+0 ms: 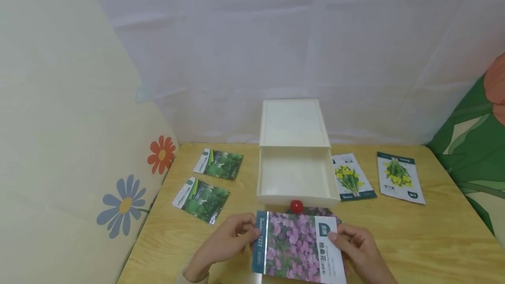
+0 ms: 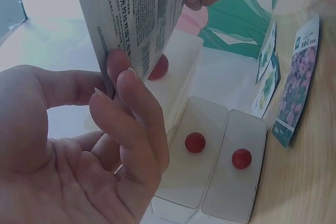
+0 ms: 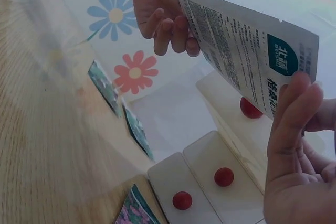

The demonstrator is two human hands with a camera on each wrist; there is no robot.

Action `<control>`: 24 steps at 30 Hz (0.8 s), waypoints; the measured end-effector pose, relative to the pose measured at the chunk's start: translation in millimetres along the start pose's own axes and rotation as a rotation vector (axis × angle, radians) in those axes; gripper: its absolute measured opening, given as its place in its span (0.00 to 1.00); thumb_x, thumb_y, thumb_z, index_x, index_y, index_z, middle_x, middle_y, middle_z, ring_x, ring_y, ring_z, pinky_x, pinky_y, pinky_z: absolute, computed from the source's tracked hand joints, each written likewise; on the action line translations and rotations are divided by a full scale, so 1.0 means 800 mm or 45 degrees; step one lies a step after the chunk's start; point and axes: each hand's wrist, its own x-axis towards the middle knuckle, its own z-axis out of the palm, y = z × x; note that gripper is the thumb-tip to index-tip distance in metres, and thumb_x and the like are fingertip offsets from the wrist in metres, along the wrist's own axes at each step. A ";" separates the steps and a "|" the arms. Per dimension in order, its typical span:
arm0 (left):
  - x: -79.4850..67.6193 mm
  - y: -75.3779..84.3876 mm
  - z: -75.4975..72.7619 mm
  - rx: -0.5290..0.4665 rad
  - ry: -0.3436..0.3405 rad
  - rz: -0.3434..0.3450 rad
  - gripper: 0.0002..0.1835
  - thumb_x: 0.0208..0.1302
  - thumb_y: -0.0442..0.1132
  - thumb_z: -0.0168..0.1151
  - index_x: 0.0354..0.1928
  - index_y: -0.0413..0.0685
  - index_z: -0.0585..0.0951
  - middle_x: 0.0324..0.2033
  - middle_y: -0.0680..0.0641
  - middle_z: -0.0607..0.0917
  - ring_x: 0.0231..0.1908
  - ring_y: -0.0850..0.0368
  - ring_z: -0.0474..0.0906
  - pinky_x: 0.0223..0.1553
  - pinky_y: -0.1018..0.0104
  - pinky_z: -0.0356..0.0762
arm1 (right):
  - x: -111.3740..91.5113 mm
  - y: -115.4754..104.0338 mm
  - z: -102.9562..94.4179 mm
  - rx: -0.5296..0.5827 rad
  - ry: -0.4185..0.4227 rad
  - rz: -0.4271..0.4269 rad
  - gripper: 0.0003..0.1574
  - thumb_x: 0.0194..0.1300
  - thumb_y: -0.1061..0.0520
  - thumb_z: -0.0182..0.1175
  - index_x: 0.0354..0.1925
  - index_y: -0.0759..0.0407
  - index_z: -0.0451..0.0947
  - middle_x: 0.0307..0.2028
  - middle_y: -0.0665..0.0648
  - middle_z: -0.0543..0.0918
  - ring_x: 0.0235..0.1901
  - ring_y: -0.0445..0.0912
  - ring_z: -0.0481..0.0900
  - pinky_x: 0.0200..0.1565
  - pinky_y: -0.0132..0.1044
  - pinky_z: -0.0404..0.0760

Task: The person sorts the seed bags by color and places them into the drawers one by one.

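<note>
A seed packet (image 1: 293,246) with pink-purple flowers on its front is held up by both hands near the table's front. My left hand (image 1: 226,244) pinches its teal end between thumb and fingers. At the white end, my right hand (image 1: 360,249) grips the edge, thumb on the front. The packet's printed back (image 2: 139,17) faces the left wrist camera. Just beyond it stands a white drawer unit (image 1: 293,122) with red round knobs. Its top drawer (image 1: 331,174) is pulled out, and no packets show inside. A second purple-flower packet (image 2: 296,87) lies on the table, mostly hidden in the head view.
Two green-leaf packets (image 1: 218,164) lie left of the drawer unit. To its right are a yellow-flower packet (image 1: 351,179) close to the drawer and another yellow-flower packet (image 1: 400,178) farther out. A white cloth (image 1: 236,56) hangs behind the wooden table (image 1: 442,240).
</note>
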 end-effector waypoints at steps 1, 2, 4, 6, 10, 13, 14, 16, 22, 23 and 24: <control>0.000 0.002 0.000 -0.007 0.001 -0.002 0.07 0.75 0.41 0.55 0.43 0.46 0.80 0.32 0.48 0.86 0.28 0.54 0.81 0.29 0.64 0.84 | 0.000 -0.001 -0.001 0.006 -0.009 -0.002 0.17 0.80 0.53 0.47 0.46 0.59 0.82 0.37 0.56 0.88 0.28 0.44 0.84 0.28 0.33 0.84; -0.001 0.004 0.001 -0.014 0.004 -0.001 0.07 0.74 0.41 0.55 0.42 0.45 0.80 0.32 0.48 0.86 0.27 0.56 0.81 0.28 0.66 0.83 | -0.001 -0.002 -0.002 0.024 -0.023 0.009 0.18 0.80 0.53 0.47 0.46 0.58 0.82 0.39 0.55 0.88 0.31 0.44 0.85 0.31 0.34 0.85; -0.002 0.008 0.002 -0.021 0.004 -0.007 0.08 0.75 0.42 0.55 0.41 0.45 0.79 0.30 0.47 0.86 0.27 0.60 0.80 0.28 0.70 0.81 | -0.002 -0.004 -0.003 0.054 -0.056 0.018 0.18 0.80 0.53 0.46 0.45 0.58 0.82 0.40 0.55 0.88 0.33 0.45 0.85 0.34 0.34 0.85; -0.004 0.012 0.003 -0.031 0.006 -0.010 0.09 0.75 0.42 0.55 0.41 0.44 0.79 0.30 0.46 0.86 0.27 0.63 0.79 0.27 0.73 0.78 | -0.002 -0.007 -0.003 0.047 -0.070 -0.001 0.18 0.80 0.54 0.45 0.45 0.58 0.81 0.40 0.55 0.88 0.32 0.44 0.85 0.32 0.33 0.84; -0.006 0.017 0.003 -0.034 0.011 0.008 0.10 0.76 0.43 0.53 0.40 0.45 0.78 0.29 0.46 0.86 0.26 0.62 0.79 0.24 0.75 0.75 | -0.002 -0.011 -0.003 0.061 -0.105 -0.072 0.18 0.81 0.57 0.44 0.48 0.58 0.81 0.41 0.56 0.88 0.31 0.45 0.85 0.29 0.32 0.84; -0.008 0.018 0.003 -0.029 0.025 0.061 0.09 0.77 0.41 0.53 0.40 0.46 0.78 0.28 0.49 0.85 0.25 0.56 0.78 0.25 0.73 0.76 | -0.001 -0.013 -0.003 0.105 -0.134 -0.104 0.19 0.80 0.60 0.43 0.50 0.57 0.82 0.43 0.56 0.87 0.35 0.46 0.86 0.34 0.34 0.86; -0.008 0.018 0.003 -0.027 0.030 0.077 0.08 0.77 0.41 0.52 0.40 0.46 0.78 0.28 0.50 0.85 0.25 0.54 0.78 0.26 0.72 0.77 | -0.001 -0.014 -0.003 0.123 -0.137 -0.104 0.19 0.80 0.60 0.43 0.50 0.56 0.82 0.44 0.56 0.87 0.36 0.46 0.86 0.36 0.34 0.86; -0.008 0.018 0.003 -0.029 0.038 0.104 0.08 0.77 0.39 0.52 0.39 0.45 0.77 0.27 0.50 0.84 0.25 0.53 0.77 0.27 0.69 0.79 | -0.001 -0.015 -0.003 0.145 -0.144 -0.100 0.20 0.80 0.60 0.42 0.51 0.54 0.82 0.45 0.55 0.87 0.38 0.47 0.86 0.39 0.35 0.86; -0.006 0.026 0.003 -0.015 0.060 0.074 0.10 0.76 0.42 0.53 0.38 0.45 0.77 0.25 0.44 0.83 0.25 0.61 0.76 0.29 0.68 0.80 | -0.002 -0.018 -0.002 0.165 -0.150 -0.115 0.21 0.81 0.60 0.41 0.51 0.55 0.82 0.45 0.55 0.87 0.39 0.47 0.87 0.40 0.36 0.87; -0.006 0.027 0.003 -0.007 0.066 0.075 0.10 0.76 0.43 0.53 0.38 0.45 0.77 0.25 0.42 0.82 0.24 0.61 0.76 0.28 0.69 0.80 | -0.003 -0.019 -0.002 0.174 -0.163 -0.116 0.21 0.81 0.59 0.40 0.51 0.56 0.82 0.46 0.55 0.87 0.39 0.47 0.87 0.41 0.36 0.87; -0.005 0.029 0.003 0.003 0.072 0.090 0.10 0.76 0.42 0.53 0.38 0.44 0.76 0.24 0.41 0.82 0.24 0.60 0.75 0.28 0.70 0.79 | -0.003 -0.021 -0.003 0.178 -0.175 -0.125 0.21 0.81 0.59 0.40 0.51 0.56 0.82 0.46 0.55 0.87 0.40 0.47 0.87 0.42 0.37 0.87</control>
